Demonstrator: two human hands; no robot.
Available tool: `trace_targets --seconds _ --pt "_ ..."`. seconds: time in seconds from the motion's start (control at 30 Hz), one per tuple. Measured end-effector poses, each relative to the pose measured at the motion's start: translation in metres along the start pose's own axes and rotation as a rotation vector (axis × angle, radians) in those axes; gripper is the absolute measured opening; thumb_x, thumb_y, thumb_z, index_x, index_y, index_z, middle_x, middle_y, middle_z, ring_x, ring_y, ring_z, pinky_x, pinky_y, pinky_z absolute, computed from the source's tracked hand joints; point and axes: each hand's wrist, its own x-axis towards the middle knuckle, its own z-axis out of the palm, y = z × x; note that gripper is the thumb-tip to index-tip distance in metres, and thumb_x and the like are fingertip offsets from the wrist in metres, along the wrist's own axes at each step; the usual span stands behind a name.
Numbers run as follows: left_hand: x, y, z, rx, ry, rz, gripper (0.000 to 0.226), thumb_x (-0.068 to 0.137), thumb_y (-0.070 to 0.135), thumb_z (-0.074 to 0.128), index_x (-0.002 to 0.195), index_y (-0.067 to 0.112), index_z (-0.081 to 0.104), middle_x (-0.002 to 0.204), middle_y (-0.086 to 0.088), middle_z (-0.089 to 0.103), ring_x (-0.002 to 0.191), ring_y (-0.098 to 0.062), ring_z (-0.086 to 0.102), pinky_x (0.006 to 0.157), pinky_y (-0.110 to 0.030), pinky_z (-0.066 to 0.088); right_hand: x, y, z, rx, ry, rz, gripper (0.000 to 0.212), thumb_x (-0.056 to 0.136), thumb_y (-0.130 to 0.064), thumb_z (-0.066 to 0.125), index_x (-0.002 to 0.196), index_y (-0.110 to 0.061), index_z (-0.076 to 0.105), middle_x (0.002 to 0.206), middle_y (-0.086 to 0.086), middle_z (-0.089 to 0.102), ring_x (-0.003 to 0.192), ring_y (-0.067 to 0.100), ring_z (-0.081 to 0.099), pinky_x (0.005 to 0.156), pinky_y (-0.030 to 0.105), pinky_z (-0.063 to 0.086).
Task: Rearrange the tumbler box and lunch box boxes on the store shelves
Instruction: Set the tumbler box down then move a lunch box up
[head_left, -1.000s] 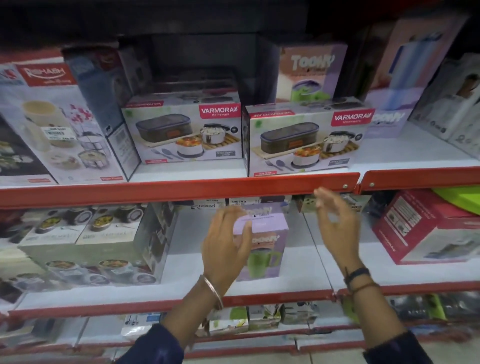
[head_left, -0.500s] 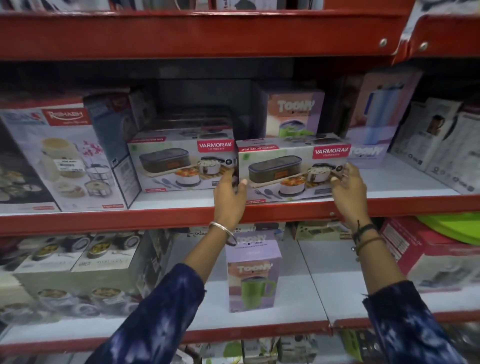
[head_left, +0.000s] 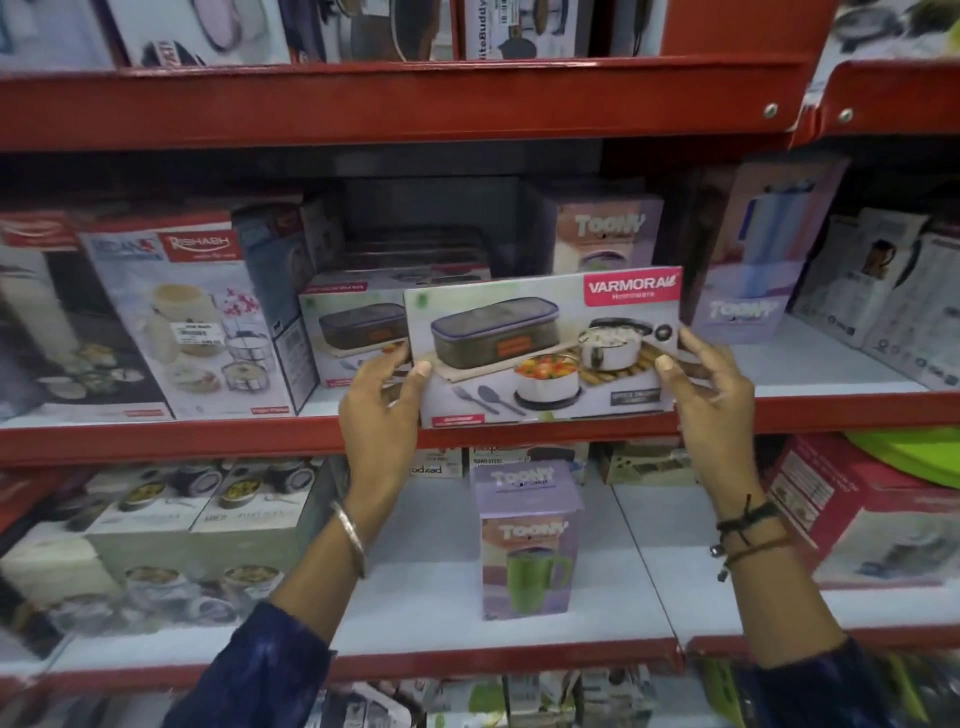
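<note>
A Varmora lunch box box (head_left: 543, 345) is held out in front of the middle shelf's red edge (head_left: 208, 441), its printed face toward me. My left hand (head_left: 382, 410) grips its left end and my right hand (head_left: 709, 395) grips its right end. A second Varmora lunch box box (head_left: 353, 338) stands on the shelf just behind and to the left. A lilac Toony tumbler box (head_left: 527, 540) stands upright on the lower shelf between my forearms. Another Toony box (head_left: 608, 241) sits at the back of the middle shelf, and a taller one (head_left: 753, 265) leans at the right.
A large Rishabh tiffin box (head_left: 187, 317) leans at the left of the middle shelf. White boxes (head_left: 893, 306) stand at the far right. On the lower shelf are steel container boxes (head_left: 171, 525) at left and a red box (head_left: 857, 514) at right. A red upper shelf (head_left: 395, 98) hangs overhead.
Both hands rose from the lower shelf to the right Varmora lunch box box, gripped its ends and pulled it forward off the shelf, tilting its face toward me.
</note>
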Motion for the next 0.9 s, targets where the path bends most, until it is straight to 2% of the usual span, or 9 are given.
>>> trace_targets --seconds 0.17,0.3,0.37,0.47,0.53,0.6,0.67,0.8,0.9 --pt "-0.007 -0.008 -0.03 0.064 0.024 -0.021 0.042 0.081 0.043 0.065 0.116 0.02 0.064 0.121 0.001 0.065 0.098 -0.02 0.066 0.086 -0.046 0.056 -0.025 -0.002 0.016 0.043 -0.047 0.023 0.038 0.086 -0.014 0.063 0.123 -0.015 0.057 0.114 0.009 0.059 0.103 0.015 0.059 0.082 0.011 0.049" --pt "-0.01 -0.009 -0.045 0.118 0.031 -0.018 0.035 0.085 0.035 0.063 0.115 0.018 0.065 0.116 0.002 0.066 0.09 -0.017 0.067 0.084 -0.042 0.057 -0.037 -0.001 0.024 0.025 -0.067 0.059 0.038 0.085 -0.018 0.064 0.122 -0.014 0.059 0.116 0.008 0.061 0.103 0.018 0.061 0.091 0.033 0.053" --pt "-0.012 -0.009 -0.05 0.137 0.028 -0.004 0.034 0.086 0.033 0.063 0.116 0.016 0.065 0.117 -0.001 0.067 0.086 -0.014 0.067 0.083 -0.04 0.056 -0.041 -0.003 0.027 0.019 -0.064 0.067 0.038 0.085 -0.017 0.064 0.122 -0.014 0.059 0.115 0.004 0.061 0.106 0.021 0.061 0.091 0.036 0.053" --pt "-0.011 -0.008 -0.055 0.11 0.032 0.008 0.036 0.086 0.033 0.063 0.117 0.015 0.064 0.115 0.003 0.064 0.092 -0.017 0.067 0.085 -0.042 0.056 -0.041 -0.009 0.032 0.018 -0.059 0.053 0.037 0.086 -0.018 0.064 0.122 -0.017 0.058 0.114 0.001 0.059 0.105 0.021 0.061 0.09 0.031 0.053" --pt "-0.006 -0.004 -0.057 0.07 0.039 0.038 0.035 0.087 0.029 0.062 0.119 0.016 0.062 0.115 0.003 0.059 0.1 -0.017 0.064 0.088 -0.039 0.056 -0.038 -0.016 0.039 0.015 -0.047 0.027 0.038 0.087 -0.017 0.063 0.124 -0.016 0.056 0.118 0.005 0.057 0.11 0.02 0.057 0.087 0.018 0.052" --pt "0.001 0.0 -0.059 0.056 0.05 0.097 0.034 0.089 0.024 0.059 0.123 0.017 0.059 0.114 0.0 0.054 0.103 -0.014 0.058 0.088 -0.02 0.051 -0.032 -0.024 0.05 0.021 -0.034 0.024 0.042 0.086 -0.017 0.063 0.127 -0.012 0.053 0.124 0.008 0.053 0.113 0.017 0.053 0.077 0.003 0.046" --pt "0.011 0.003 -0.06 0.14 0.052 0.178 0.038 0.092 0.019 0.054 0.129 0.015 0.053 0.113 -0.004 0.049 0.104 -0.012 0.05 0.082 -0.001 0.039 -0.023 -0.032 0.065 0.019 -0.034 0.029 0.048 0.085 -0.017 0.064 0.13 -0.011 0.049 0.126 0.004 0.05 0.115 0.014 0.048 0.072 -0.004 0.04" --pt "0.033 -0.005 -0.058 0.244 0.048 0.263 0.048 0.093 0.02 0.05 0.138 0.012 0.037 0.119 -0.011 0.043 0.103 -0.006 0.037 0.092 -0.016 0.032 -0.009 -0.035 0.102 0.029 -0.051 0.065 0.05 0.083 -0.019 0.067 0.128 -0.013 0.046 0.128 0.001 0.052 0.117 0.015 0.048 0.072 -0.005 0.038" --pt "0.042 -0.021 -0.055 0.272 0.048 0.252 0.055 0.094 0.019 0.049 0.142 0.007 0.025 0.125 -0.015 0.036 0.106 -0.006 0.032 0.092 -0.01 0.024 -0.007 -0.03 0.128 0.063 -0.083 0.08 0.044 0.082 -0.011 0.067 0.122 -0.01 0.048 0.109 -0.013 0.054 0.109 0.015 0.053 0.079 0.002 0.045"
